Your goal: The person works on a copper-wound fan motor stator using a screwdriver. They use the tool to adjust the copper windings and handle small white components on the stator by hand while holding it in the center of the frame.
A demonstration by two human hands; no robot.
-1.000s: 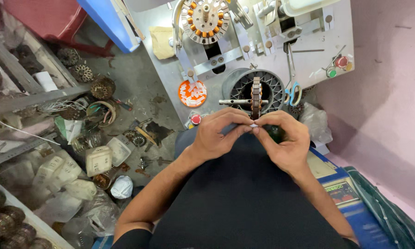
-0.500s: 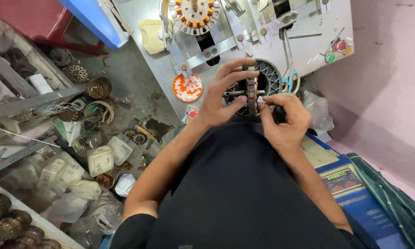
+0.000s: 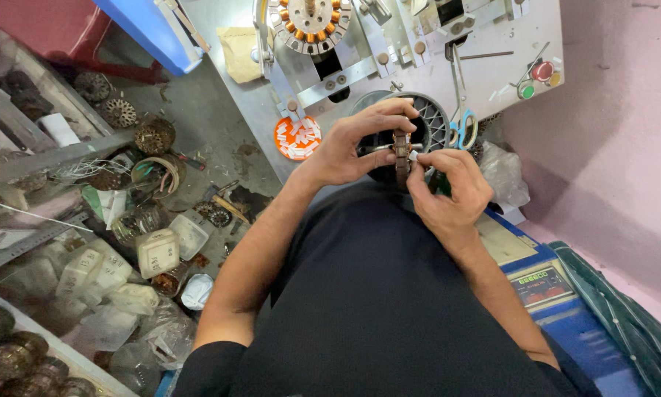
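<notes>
- The person is sitting close to the bench (image 3: pixel 507 81), in a dark shirt, and both forearms are reaching forward from the body.
- The right hand (image 3: pixel 448 187) is closing around the lower side of a small brown stator core (image 3: pixel 402 151); its fingers are pinching a little white piece just beside the core.
- The left hand (image 3: pixel 356 143) is curling over the core from the left, with the fingertips resting on its top edge, so it is holding the core too.
- The core is standing on its edge between the two hands, on a thin metal shaft, in front of a round black ribbed fixture (image 3: pixel 432 125).
- As I judge it, white pieces are being fitted into the core. How many slots are already filled and how many are left, I cannot tell, because the fingers are covering most of it.
- Just left of the hands an orange dish (image 3: pixel 297 137) is holding many white pieces, so plenty seem to be waiting.
- Scissors with blue handles (image 3: pixel 463 129) are lying to the right of the fixture.
- Farther on, a wound stator with orange coils (image 3: pixel 309 23) is sitting on the machine, and a red button (image 3: pixel 542 70) and a green button (image 3: pixel 526 90) are at the right.
- On the floor at the left, plastic bags and old coils are lying around.
</notes>
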